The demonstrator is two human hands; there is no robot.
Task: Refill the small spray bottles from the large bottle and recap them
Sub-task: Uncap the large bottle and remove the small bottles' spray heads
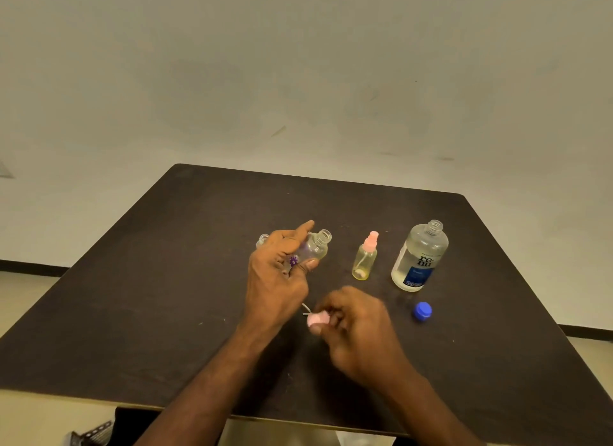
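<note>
— nearest us, what do you make out?

— two bare forearms reaching over the near edge of the dark brown square counter. right hand is low over the counter, its grip pinched on a small pink spray cap, thumb under it, fingertips over it. a thin clear dip tube sticks out of the cap toward the left hand.

— and the left hand?

— left hand is further out, grip wrapped round a small clear plastic bottle with a purple flower print. thumb presses its near side, index finger is stretched out along the far side. the bottle tilts to the right and its threaded neck is uncapped.

— anything behind it?

— the open neck of another small clear bottle peeks out just left of the knuckles; the rest is hidden.

— the others?

— to the right, apart from the hands, a small yellowish clear spray bottle with its pink sprayer on stands on the counter. right of that stands the large clear bottle with a white and blue label, neck open, liquid visible inside. its round blue cap lies on the counter in front of it, near the right hand but not touching.
</note>
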